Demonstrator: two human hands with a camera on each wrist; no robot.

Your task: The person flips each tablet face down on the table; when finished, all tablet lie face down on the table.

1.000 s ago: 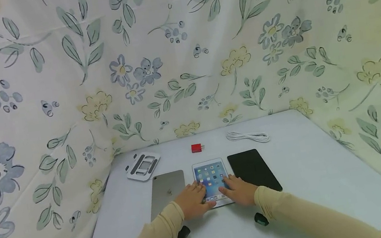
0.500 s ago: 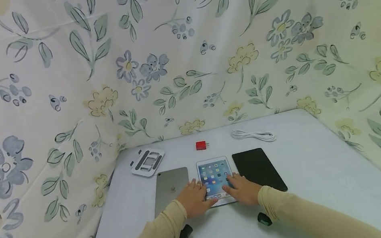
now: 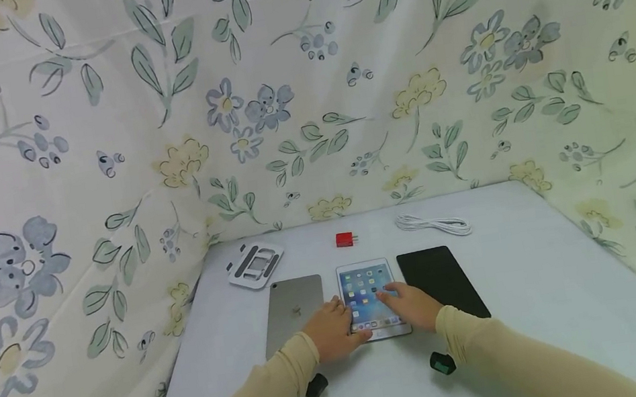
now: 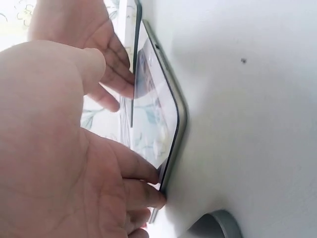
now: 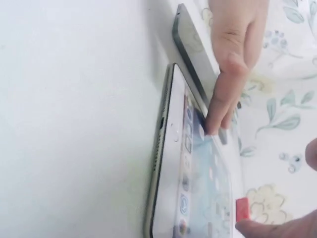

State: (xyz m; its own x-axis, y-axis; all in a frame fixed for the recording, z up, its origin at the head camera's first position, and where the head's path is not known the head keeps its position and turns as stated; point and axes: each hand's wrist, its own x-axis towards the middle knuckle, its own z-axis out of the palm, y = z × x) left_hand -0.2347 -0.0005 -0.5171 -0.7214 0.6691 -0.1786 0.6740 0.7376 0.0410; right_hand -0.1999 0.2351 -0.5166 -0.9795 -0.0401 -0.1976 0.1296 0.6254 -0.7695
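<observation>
Head view has both hands on the lit small tablet in the middle of the surface: left hand resting relaxed fingers on its left edge, right hand flat on the screen, so probably mid-swipe, next needing light, accurate fingertip touches.

- The small white lit-screen tablet lay on the white table, between the grey face-down tablet and the black dark-screen tablet.
- The red plug adapter sat behind them, towards the far edge.
</observation>
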